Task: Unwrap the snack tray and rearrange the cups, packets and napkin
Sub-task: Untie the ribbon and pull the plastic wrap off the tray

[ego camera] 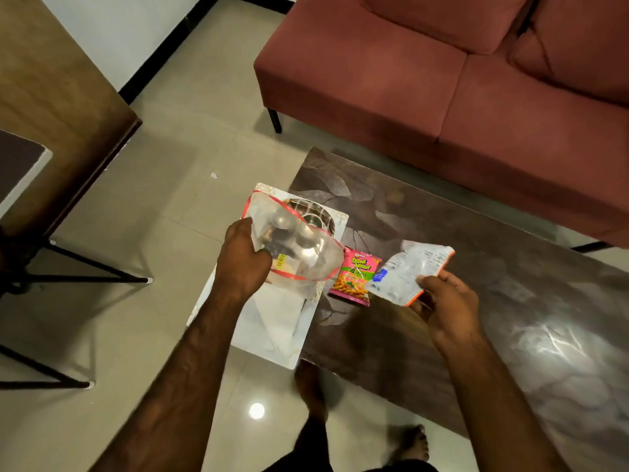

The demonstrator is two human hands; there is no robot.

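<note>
— On the near left end of the dark marble-patterned coffee table (476, 267), what sits there?

— A white tray (272, 338), hanging partly over the table's left edge above the tiled floor (163, 185). A folded white napkin (277, 310) lies on its near half. At its far end you can make out steel cups (308, 218), partly hidden.

— Hidden by what?

— By a clear plastic wrap (299, 247) with a thin red line along its edges. The left hand (243, 257) holds it up over the tray, fingers pinched on its left side. Round metal shapes show through the film, blurred.

— And the other hand?

— The right hand (446, 301) is raised over the table to the right of the tray. Its fingers and thumb grasp the near corner of a silvery white packet (408, 272) with an orange edge, turned so its printed back faces up.

— Any other packet?

— Yes, a pink and yellow snack packet (355, 275) lies flat on the table, just beside the tray's right edge and just left of the held packet. The two overlap a little in this view; whether they touch I cannot tell.

— Beyond the table?

— A dusty red sofa (459, 80) stands on the far side. At the left is a black metal-legged stand (68, 277). The person's bare feet (311, 390) are on the floor at the near edge.
</note>
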